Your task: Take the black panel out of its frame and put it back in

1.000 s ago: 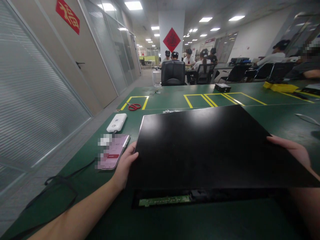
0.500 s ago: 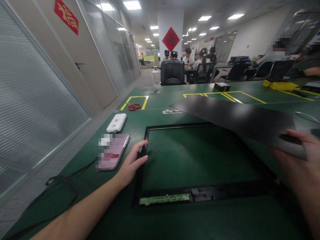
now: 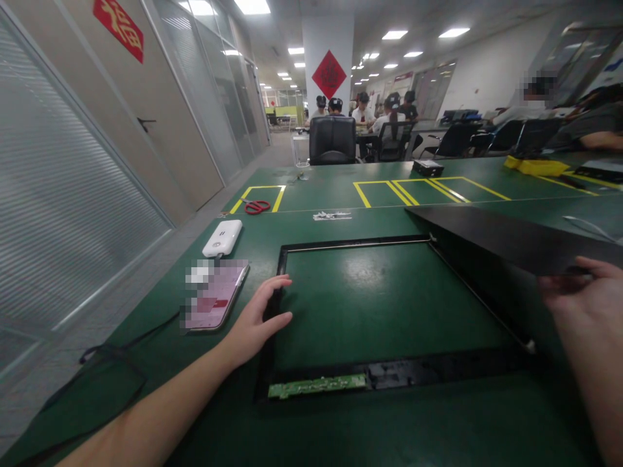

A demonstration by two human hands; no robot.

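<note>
A black rectangular frame (image 3: 360,244) lies flat on the green tabletop (image 3: 379,305). A narrow green circuit board (image 3: 317,386) sits along its near side, at the left. My left hand (image 3: 260,311) is at the frame's left side, thumb and fingers apart; whether it touches the frame I cannot tell. My right hand (image 3: 586,292) grips a thin dark panel (image 3: 506,237) by its near edge, thumb on top and fingers beneath. The panel is tilted beyond the frame's right side, its far left corner low near the table. Its right end runs out of view.
Left of the frame lie a phone (image 3: 219,298) and a white power bank (image 3: 222,238), with a dark cable (image 3: 121,344). Farther back are red-handled scissors (image 3: 256,207), small white pieces (image 3: 331,215), yellow tape outlines (image 3: 384,183), and a black box (image 3: 428,168). Several people sit beyond.
The dark panel has moved right and down, off the frame's far right part, uncovering its corner and right side. My left hand stays by the frame's left side.
</note>
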